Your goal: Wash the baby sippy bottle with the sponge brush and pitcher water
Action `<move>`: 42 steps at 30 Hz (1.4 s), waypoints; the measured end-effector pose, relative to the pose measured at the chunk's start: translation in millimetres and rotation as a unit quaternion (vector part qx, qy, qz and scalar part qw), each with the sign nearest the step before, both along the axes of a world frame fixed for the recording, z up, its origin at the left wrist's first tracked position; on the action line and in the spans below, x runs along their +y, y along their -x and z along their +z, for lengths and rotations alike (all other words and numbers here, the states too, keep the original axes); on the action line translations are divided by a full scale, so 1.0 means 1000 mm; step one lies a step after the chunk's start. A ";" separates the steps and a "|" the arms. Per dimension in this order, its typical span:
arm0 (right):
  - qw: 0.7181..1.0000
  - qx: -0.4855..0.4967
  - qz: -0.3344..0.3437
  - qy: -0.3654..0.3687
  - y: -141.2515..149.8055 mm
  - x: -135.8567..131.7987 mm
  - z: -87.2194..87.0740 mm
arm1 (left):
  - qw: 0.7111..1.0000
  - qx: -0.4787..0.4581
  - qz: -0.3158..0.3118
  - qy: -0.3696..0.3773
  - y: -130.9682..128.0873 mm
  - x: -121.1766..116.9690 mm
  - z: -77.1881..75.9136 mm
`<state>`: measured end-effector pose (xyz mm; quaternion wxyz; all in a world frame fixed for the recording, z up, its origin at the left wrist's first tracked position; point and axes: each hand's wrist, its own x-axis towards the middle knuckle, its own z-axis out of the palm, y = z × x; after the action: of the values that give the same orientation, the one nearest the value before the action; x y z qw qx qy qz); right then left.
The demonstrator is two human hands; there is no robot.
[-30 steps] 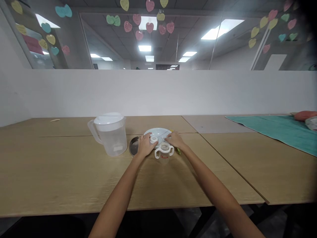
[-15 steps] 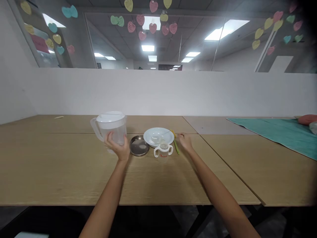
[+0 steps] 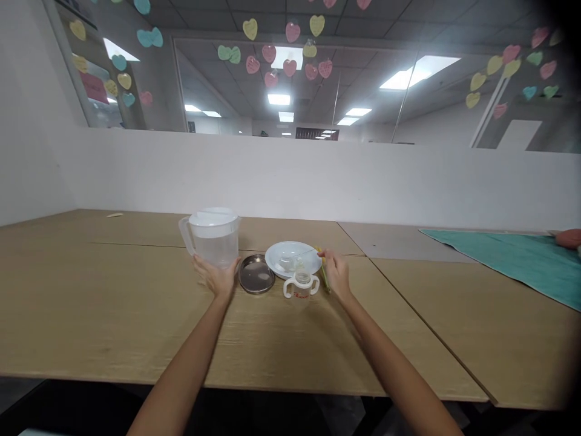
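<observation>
A clear plastic pitcher [image 3: 216,247] with a white lid stands at the left, its handle pointing left. My left hand [image 3: 215,277] is cupped around its lower near side, thumb and fingers on either side. My right hand [image 3: 336,274] has its fingers drawn together at the right rim of a white bowl [image 3: 282,248]. A thin clear utensil in the bowl reaches toward those fingertips; whether they grip it I cannot tell. Beside them lies a slim yellow-green utensil [image 3: 325,281], partly covered. A small clear cup [image 3: 301,292] with two white handles stands before the bowl.
Between pitcher and bowl lies a round dark metal pan [image 3: 256,275]. A teal cloth [image 3: 503,251] covers part of the table at the right, with a reddish object [image 3: 569,238] on it. A small flat piece [image 3: 115,215] lies far left. A white wall runs behind the table.
My left hand has slid lower on the pitcher, which sits slightly farther right. My right hand has moved left to the bowl's rim. The view has tilted up a little.
</observation>
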<state>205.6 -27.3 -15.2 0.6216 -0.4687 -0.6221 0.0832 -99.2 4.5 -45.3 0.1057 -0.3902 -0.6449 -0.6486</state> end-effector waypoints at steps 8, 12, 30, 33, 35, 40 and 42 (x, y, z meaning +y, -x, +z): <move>0.951 -0.283 0.057 -0.111 0.017 -0.027 -0.018 | 0.997 0.056 -0.050 -0.010 0.018 0.002 -0.001; 0.944 -0.310 0.050 -0.106 0.019 -0.019 -0.022 | 0.993 0.108 -0.028 -0.031 0.016 -0.005 0.012; 0.946 -0.307 0.059 -0.090 0.016 -0.013 -0.028 | 0.952 0.297 -0.069 0.031 0.002 -0.025 0.023; 0.946 -0.303 0.063 -0.091 0.017 -0.014 -0.027 | 0.948 0.310 -0.067 0.028 0.002 -0.026 0.023; 0.949 -0.297 0.065 -0.078 0.018 -0.015 -0.026 | 0.945 0.321 -0.058 0.023 0.001 -0.026 0.022; 0.962 -0.266 0.061 0.009 0.021 -0.018 -0.024 | 0.953 0.301 -0.031 0.006 -0.002 -0.025 0.022; 0.964 -0.257 0.059 0.031 0.021 -0.018 -0.024 | 0.961 0.273 -0.036 0.001 -0.004 -0.025 0.024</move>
<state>184.6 -45.7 -39.0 0.4203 -0.4555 -0.7846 0.0160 -95.2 -20.4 -21.7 0.2540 -0.5753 -0.5781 -0.5199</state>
